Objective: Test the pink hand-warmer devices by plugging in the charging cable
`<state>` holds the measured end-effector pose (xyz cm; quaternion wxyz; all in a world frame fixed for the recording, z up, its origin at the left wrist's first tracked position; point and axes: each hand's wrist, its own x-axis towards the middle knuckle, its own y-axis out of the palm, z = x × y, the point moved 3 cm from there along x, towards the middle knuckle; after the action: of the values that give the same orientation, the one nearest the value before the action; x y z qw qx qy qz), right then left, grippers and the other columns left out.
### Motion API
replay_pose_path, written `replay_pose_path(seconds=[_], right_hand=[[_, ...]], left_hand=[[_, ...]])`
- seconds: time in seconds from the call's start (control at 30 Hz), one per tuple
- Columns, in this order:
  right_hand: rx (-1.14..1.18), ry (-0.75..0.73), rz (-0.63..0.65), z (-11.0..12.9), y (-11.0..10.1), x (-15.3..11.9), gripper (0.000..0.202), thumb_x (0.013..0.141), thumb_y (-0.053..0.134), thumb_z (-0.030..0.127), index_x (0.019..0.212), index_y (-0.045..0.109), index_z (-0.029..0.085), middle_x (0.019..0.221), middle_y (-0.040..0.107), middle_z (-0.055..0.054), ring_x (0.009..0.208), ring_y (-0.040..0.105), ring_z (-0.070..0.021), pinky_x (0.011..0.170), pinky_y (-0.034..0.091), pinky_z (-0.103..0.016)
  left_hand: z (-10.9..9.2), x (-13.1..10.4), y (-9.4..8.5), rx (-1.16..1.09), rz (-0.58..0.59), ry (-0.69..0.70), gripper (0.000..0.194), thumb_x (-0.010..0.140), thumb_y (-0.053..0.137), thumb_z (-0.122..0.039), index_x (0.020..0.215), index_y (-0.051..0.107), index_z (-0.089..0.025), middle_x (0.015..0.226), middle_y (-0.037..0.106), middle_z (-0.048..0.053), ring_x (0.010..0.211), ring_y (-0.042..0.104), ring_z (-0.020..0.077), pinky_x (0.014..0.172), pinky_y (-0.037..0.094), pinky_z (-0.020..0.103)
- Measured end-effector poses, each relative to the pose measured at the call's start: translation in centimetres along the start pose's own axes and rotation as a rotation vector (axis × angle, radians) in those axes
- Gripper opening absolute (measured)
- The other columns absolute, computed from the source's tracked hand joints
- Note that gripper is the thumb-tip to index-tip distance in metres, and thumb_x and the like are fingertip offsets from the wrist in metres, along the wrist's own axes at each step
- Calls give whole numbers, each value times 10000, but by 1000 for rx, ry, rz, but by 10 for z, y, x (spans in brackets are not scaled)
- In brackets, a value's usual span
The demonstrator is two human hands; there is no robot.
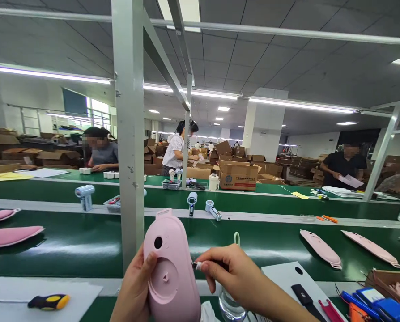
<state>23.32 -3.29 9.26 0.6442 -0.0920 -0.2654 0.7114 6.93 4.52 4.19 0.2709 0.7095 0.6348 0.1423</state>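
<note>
My left hand (138,281) is wrapped round a pink plastic housing (173,264), which stands upright toward me. It has a loop at the top, a black round hole and a round recess lower down. Between thumb and fingers of my right hand (233,273) is a small white plug (197,265), its tip against the right edge of the housing. Whether the tip is inside a socket cannot be made out. Behind my right hand a pale green loop (236,238) sticks up, and below it stands a clear container (231,304).
Pink housings (321,248) lie at right and pink pieces (14,237) at left on the green belt (86,246). A screwdriver (48,302) rests on white paper at left. Blue battery packs (384,304) sit at right. A metal post (129,134) rises ahead. Several people work across the line.
</note>
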Motion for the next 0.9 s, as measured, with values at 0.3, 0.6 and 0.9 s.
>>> replay_pose_path(seconds=[0.3, 0.6, 0.9], right_hand=[[-335, -18, 3, 8, -1, -8, 262, 909, 479, 260, 1077, 675, 217, 668, 634, 11, 567, 505, -120, 584, 362, -227], [-197, -35, -33, -19, 3, -3, 347, 877, 472, 170, 1221, 480, 209, 714, 674, 5, 661, 599, -149, 636, 408, -232], [-98, 19, 6, -33, 9, -1, 391, 864, 496, 164, 1251, 452, 194, 679, 650, 23, 624, 579, -137, 615, 411, -229]], left_hand=[[3, 8, -9, 123, 69, 48, 1111, 307, 910, -529, 1291, 497, -221, 891, 726, 66, 791, 679, 305, 493, 558, 268], [10, 14, -11, 234, 113, 83, 937, 443, 873, -542, 1253, 538, -213, 1033, 719, 91, 953, 674, 352, 573, 584, 281], [10, 11, 0, 273, 151, 63, 762, 497, 844, -549, 1146, 599, -233, 892, 731, 51, 874, 681, 303, 564, 562, 258]])
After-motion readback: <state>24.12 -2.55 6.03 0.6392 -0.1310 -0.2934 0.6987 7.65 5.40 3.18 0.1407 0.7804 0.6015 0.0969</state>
